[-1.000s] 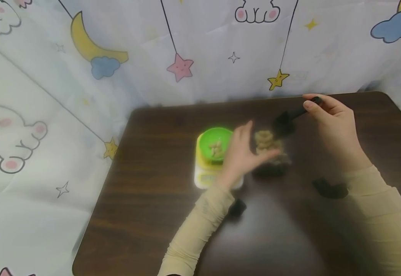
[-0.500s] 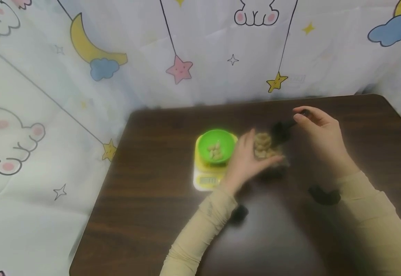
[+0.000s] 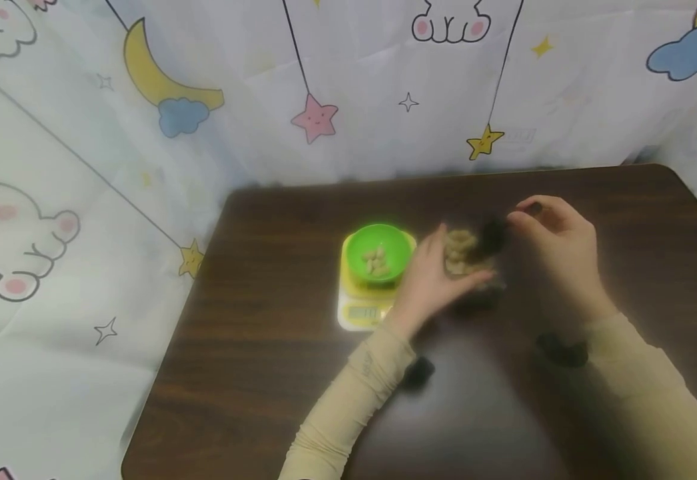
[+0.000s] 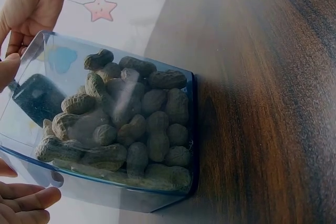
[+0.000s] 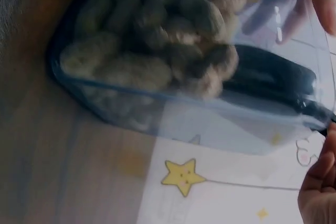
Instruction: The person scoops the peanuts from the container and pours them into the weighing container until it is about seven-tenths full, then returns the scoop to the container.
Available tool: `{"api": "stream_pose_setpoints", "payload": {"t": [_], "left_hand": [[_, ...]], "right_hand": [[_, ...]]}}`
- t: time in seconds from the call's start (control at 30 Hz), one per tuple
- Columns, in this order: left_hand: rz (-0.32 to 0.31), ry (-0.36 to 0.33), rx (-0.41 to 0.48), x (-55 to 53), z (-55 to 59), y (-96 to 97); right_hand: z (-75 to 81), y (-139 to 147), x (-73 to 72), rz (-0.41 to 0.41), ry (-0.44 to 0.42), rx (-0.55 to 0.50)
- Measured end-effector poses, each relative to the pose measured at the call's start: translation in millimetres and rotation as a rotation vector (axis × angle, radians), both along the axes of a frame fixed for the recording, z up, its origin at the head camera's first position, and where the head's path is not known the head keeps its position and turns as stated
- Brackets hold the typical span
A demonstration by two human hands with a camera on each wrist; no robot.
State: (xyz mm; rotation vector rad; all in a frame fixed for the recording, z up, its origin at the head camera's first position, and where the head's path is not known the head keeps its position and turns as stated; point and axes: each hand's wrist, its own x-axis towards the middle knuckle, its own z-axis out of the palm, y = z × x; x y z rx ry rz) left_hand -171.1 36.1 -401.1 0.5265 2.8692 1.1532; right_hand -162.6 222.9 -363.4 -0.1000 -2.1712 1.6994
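Scoop (image 4: pixel 38 98) has dipped into the box (image 4: pixel 126 198); scooping peanuts (image 4: pixel 134 124) seems underway, though blurred. Right hand (image 3: pixel 564 247) pinches it; left hand (image 3: pixel 425 283) grips the box.

bowl (image 3: pixel 395 241) on scale (image 3: pixel 348 285); peanuts (image 4: pixel 131 121) in box (image 4: pixel 126 196), right

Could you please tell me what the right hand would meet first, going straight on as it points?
Likely the peanuts inside the container, met by the black scoop the right hand holds; depth is unclear.
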Motion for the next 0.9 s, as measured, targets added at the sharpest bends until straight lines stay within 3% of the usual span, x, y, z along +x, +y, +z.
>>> {"api": "stream_pose_setpoints", "payload": {"t": [0.1, 0.13, 0.3, 0.53, 0.77, 0.9], "left_hand": [[-0.008, 0.013, -0.005, 0.9, 0.8, 2.1], [-0.008, 0.018, -0.006, 1.2, 0.8, 2.5], [-0.005, 0.037, 0.024, 1.6, 0.8, 3.1], [0.001, 0.015, 0.011, 2.1, 0.4, 4.6], [0.003, 0.017, 0.010, 2.2, -1.0, 4.3], [0.006, 0.039, 0.012, 0.9, -3.3, 4.0]], "right_hand": [[-3.5, -4, 3.9, -0.045, 0.013, 0.067], [-5.3, -5, 4.7, -0.063, 0.028, 0.130], [-16.5, -9, 7.3, -0.098, 0.127, 0.243], [-27.2, -5, 10.6, -0.120, 0.116, 0.231], [-31.7, 0, 12.2, -0.015, 0.137, 0.214], [-32.6, 5, 11.8, -0.015, 0.136, 0.208]]}}
